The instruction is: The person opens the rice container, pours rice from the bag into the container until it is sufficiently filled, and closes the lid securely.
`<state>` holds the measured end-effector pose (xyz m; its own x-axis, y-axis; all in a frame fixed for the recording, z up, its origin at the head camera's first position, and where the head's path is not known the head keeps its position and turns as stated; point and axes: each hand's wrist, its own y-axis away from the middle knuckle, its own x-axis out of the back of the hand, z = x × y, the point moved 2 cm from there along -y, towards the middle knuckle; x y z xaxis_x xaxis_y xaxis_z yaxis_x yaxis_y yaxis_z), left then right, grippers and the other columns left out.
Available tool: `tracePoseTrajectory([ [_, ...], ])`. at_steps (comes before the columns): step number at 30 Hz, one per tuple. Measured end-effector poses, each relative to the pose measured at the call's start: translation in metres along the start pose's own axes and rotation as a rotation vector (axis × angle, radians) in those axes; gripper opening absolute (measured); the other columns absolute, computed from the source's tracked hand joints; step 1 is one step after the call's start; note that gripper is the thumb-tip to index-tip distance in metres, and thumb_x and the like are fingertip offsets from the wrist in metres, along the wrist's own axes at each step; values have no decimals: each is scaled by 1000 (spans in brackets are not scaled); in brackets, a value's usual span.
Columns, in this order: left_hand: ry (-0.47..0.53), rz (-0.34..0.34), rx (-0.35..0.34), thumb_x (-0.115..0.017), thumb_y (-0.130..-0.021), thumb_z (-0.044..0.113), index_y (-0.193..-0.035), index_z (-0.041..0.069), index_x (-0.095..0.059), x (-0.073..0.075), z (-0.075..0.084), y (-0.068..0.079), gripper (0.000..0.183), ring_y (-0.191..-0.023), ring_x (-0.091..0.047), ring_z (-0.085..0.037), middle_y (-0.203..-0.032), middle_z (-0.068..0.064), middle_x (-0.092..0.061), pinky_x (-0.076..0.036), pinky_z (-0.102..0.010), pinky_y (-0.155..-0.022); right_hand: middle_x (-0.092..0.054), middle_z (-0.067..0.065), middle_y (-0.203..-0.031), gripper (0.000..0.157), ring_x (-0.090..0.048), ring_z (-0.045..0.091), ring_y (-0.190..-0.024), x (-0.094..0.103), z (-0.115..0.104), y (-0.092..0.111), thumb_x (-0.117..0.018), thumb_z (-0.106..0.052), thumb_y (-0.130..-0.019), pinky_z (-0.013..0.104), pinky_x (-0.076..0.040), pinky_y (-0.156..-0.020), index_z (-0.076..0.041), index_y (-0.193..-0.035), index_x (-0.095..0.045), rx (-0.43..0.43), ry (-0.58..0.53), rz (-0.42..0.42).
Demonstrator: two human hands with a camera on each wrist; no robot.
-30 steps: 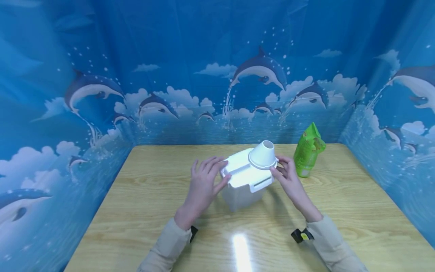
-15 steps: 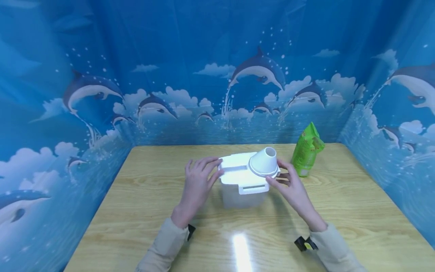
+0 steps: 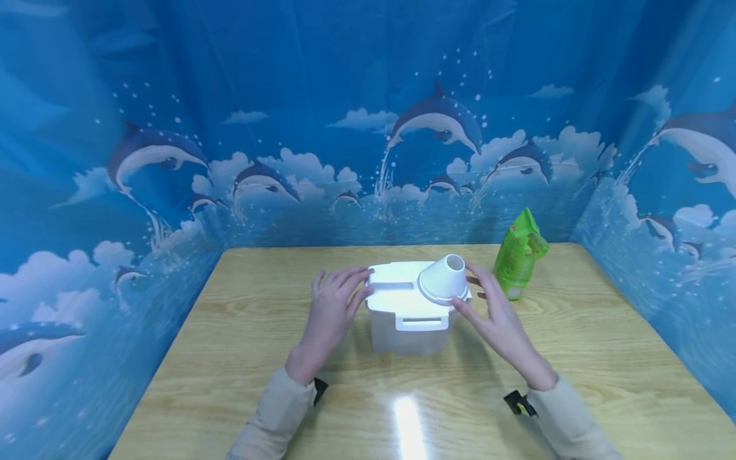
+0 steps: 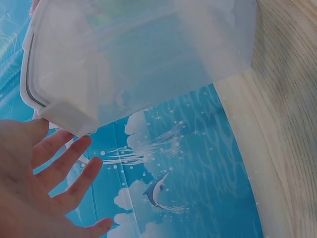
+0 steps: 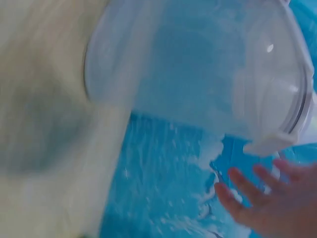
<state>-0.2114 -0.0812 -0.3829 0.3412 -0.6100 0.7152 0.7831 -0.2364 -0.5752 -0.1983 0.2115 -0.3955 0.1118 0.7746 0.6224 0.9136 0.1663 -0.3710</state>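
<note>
A translucent storage box [image 3: 402,338] stands upright at mid-table under a white lid [image 3: 391,299]. The lid has a side clip [image 3: 422,324] facing the front and a white cone-shaped cup [image 3: 445,278] at its right end. At the lid's left end, my left hand [image 3: 333,310] touches the edge with thumb and fingertips; in the left wrist view its other fingers spread loosely below the end clip [image 4: 69,118]. My right hand [image 3: 494,316] curves beside the cup, thumb tip near its base. In the right wrist view, those extended fingers [image 5: 245,186] lie just below the box's clip.
A green bag [image 3: 519,255] stands behind and to the right of the box. Blue dolphin-print curtains [image 3: 310,128] enclose the back and sides of the wooden table [image 3: 253,332].
The box has turned so its long side and clip face the front, shifting slightly left. Both hands moved with it, and the right hand has spread a little away from the lid.
</note>
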Motion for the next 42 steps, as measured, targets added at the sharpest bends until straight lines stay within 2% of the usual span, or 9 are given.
tracePoseTrajectory([
  [6, 14, -2, -1, -64, -99, 32, -131, 18, -68, 0, -1, 1, 35, -123, -61, -29, -134, -4, -66, -26, -69, -114, -41, 21, -155, 66, -39, 41, -142, 0, 2, -3, -60, -35, -103, 65, -34, -112, -5, -156, -35, 130, 220, -45],
  [12, 62, -19, 22, -53, -106, 26, -132, 15, -67, 1, -6, 2, 32, -126, -59, -31, -134, -7, -66, -30, -63, -115, -47, 22, -150, 61, -41, 41, -139, 1, -4, -3, -60, -35, -102, 62, -33, -114, 0, -149, -44, 190, 307, -37],
  [18, 87, -8, 94, -52, -107, 20, -131, 7, -66, 5, -14, 2, 31, -120, -63, -31, -128, -12, -68, -45, -51, -108, -52, 24, -144, 59, -44, 41, -136, 1, -7, -5, -59, -38, -102, 61, -34, -113, 4, -143, -49, 225, 367, -29],
  [22, 178, -85, 237, -55, -106, 21, -129, 8, -67, 5, -19, 3, 29, -110, -67, -27, -123, -10, -70, -56, -43, -95, -52, 24, -144, 60, -44, 41, -136, 2, -7, -5, -59, -38, -102, 60, -35, -112, 4, -144, -48, 219, 372, -28],
  [26, 454, -220, 443, -55, -106, 25, -129, 8, -66, 2, -22, 1, 31, -102, -68, -25, -117, -11, -70, -61, -37, -83, -51, 24, -145, 61, -44, 42, -136, 3, -6, -4, -59, -39, -102, 60, -34, -113, 4, -145, -47, 213, 371, -28],
  [30, 708, -328, 620, -51, -108, 29, -135, 2, -60, -4, -21, -3, 40, -100, -67, -23, -116, -15, -68, -61, -35, -83, -50, 23, -146, 61, -44, 41, -136, 4, -6, -4, -58, -40, -103, 60, -35, -112, 3, -145, -47, 204, 369, -29],
  [34, 828, -344, 710, -50, -108, 30, -134, -2, -58, -9, -19, -9, 42, -99, -66, -23, -115, -18, -66, -60, -35, -85, -52, 23, -144, 59, -45, 40, -135, 4, -6, -4, -59, -39, -102, 59, -36, -112, 3, -143, -49, 217, 361, -18],
  [38, 918, -354, 755, -54, -106, 28, -131, -6, -56, -11, -21, -12, 42, -99, -66, -22, -116, -20, -65, -59, -38, -90, -55, 22, -140, 58, -48, 39, -131, 4, -6, -3, -60, -37, -102, 58, -39, -110, 3, -143, -49, 227, 350, -5],
  [42, 1024, -393, 831, -57, -105, 28, -138, -9, -52, -11, -26, -14, 49, -100, -68, -20, -121, -21, -67, -57, -37, -94, -54, 23, -140, 60, -48, 39, -130, 2, -6, -3, -59, -37, -102, 59, -40, -109, 4, -144, -47, 209, 338, -14],
])
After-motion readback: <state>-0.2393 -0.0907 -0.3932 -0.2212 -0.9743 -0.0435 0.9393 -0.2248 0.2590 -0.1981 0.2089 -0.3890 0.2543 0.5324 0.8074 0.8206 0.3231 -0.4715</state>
